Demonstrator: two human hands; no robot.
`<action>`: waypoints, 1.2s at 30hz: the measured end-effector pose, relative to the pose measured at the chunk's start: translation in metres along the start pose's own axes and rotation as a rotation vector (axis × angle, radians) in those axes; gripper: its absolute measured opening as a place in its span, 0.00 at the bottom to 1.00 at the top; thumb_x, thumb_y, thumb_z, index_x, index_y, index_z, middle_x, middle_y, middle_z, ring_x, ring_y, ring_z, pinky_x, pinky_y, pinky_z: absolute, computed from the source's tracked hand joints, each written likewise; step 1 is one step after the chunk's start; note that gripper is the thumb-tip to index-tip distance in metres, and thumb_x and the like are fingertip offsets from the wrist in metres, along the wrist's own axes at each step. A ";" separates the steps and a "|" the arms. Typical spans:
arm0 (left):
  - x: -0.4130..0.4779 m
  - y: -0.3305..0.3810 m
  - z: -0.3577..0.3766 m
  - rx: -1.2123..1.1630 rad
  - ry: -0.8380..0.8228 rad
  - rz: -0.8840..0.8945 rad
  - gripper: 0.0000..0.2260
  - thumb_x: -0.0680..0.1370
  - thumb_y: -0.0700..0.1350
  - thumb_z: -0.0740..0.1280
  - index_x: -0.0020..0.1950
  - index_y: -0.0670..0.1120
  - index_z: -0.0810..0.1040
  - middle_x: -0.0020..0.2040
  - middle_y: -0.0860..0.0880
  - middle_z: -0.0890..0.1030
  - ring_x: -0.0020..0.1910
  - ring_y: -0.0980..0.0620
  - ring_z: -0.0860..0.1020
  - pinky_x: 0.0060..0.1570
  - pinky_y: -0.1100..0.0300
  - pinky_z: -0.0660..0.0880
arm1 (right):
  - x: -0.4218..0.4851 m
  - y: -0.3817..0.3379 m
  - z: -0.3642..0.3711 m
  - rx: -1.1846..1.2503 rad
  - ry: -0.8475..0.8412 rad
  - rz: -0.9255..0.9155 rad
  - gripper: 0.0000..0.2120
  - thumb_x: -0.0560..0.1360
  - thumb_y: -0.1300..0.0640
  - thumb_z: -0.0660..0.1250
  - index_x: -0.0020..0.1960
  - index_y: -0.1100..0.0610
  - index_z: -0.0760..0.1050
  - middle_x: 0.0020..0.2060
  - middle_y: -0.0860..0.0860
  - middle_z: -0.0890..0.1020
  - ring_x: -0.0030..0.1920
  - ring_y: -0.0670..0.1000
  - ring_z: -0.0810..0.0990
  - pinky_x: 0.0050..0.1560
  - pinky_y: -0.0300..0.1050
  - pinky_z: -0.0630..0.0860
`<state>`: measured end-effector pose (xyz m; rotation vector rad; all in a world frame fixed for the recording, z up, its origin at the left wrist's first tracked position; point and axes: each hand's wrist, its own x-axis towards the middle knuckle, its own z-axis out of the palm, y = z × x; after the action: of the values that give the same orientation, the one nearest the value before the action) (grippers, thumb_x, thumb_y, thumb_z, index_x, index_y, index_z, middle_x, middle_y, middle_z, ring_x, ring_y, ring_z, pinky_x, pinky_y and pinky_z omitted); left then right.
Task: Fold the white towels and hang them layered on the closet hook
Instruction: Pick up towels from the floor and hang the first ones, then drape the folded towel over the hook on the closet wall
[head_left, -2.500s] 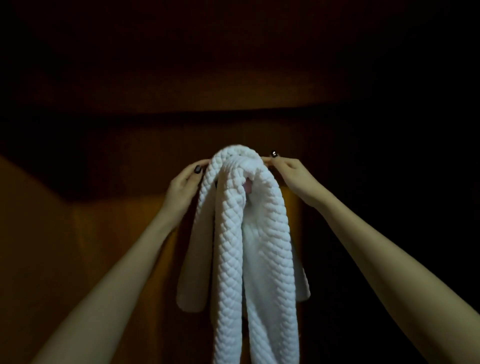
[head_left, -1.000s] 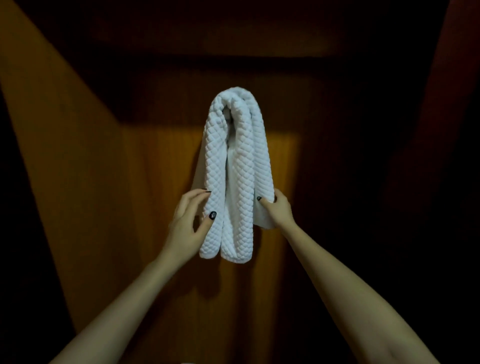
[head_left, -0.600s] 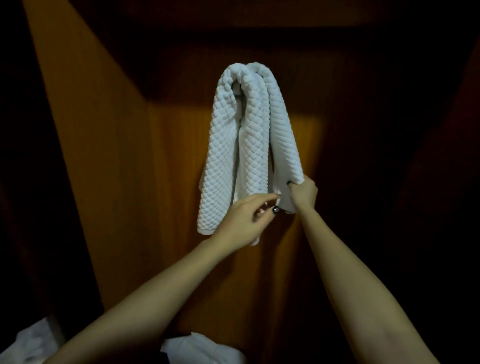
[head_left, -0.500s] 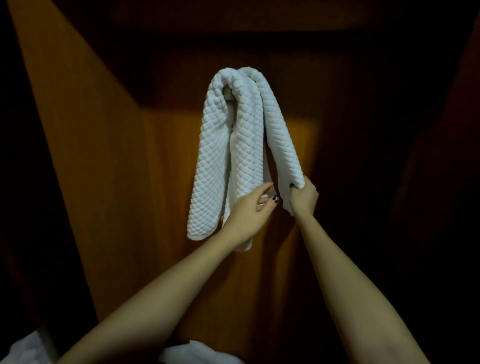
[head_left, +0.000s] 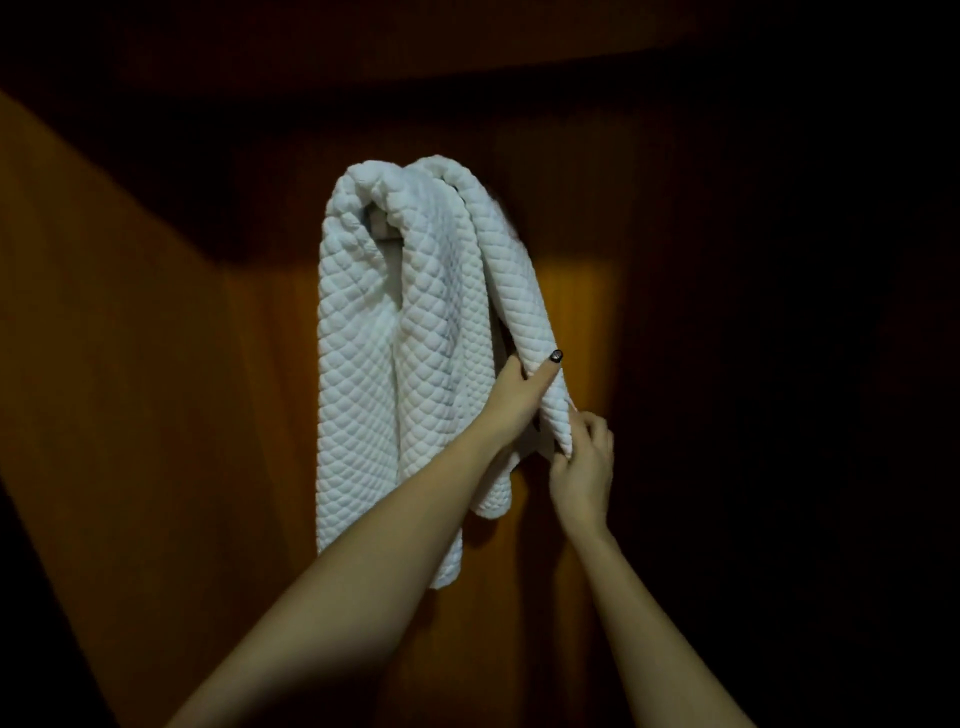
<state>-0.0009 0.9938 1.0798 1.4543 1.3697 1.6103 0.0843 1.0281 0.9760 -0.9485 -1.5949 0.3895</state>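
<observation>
On the closet wall (head_left: 208, 415) | white towels (head_left: 395, 364) hang draped | our left hand (head_left: 514, 400) grips the rightmost fold, fingers curled round it | our right hand (head_left: 582, 467) fingers pinch its lower end

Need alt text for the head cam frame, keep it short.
White quilted towels hang folded against a dim wooden closet wall. Both hands hold the rightmost hanging strip: the left hand grips it higher up, and the right hand pinches its lower end.
</observation>
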 end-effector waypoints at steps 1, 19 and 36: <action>0.004 -0.002 -0.002 -0.002 0.034 0.002 0.20 0.82 0.47 0.62 0.71 0.39 0.68 0.65 0.44 0.76 0.65 0.47 0.75 0.65 0.54 0.72 | -0.001 0.000 0.006 0.044 -0.036 -0.013 0.27 0.73 0.75 0.61 0.70 0.61 0.72 0.61 0.58 0.74 0.63 0.58 0.71 0.65 0.50 0.69; -0.069 -0.045 -0.069 0.113 -0.093 -0.284 0.23 0.84 0.54 0.55 0.66 0.35 0.73 0.63 0.31 0.75 0.57 0.36 0.77 0.60 0.49 0.73 | -0.039 -0.029 0.008 0.199 -0.731 0.127 0.31 0.77 0.57 0.70 0.76 0.48 0.61 0.68 0.44 0.71 0.66 0.43 0.70 0.53 0.23 0.67; -0.286 -0.067 -0.114 0.434 -0.153 -0.144 0.21 0.82 0.47 0.63 0.74 0.45 0.68 0.71 0.45 0.72 0.69 0.47 0.71 0.58 0.65 0.64 | -0.227 -0.101 -0.084 -0.402 -0.673 0.329 0.35 0.81 0.49 0.63 0.80 0.57 0.50 0.77 0.59 0.59 0.76 0.59 0.60 0.74 0.51 0.60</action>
<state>-0.0516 0.7230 0.9266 1.6359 1.7609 1.1299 0.1242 0.7750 0.9189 -1.5031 -2.1788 0.6824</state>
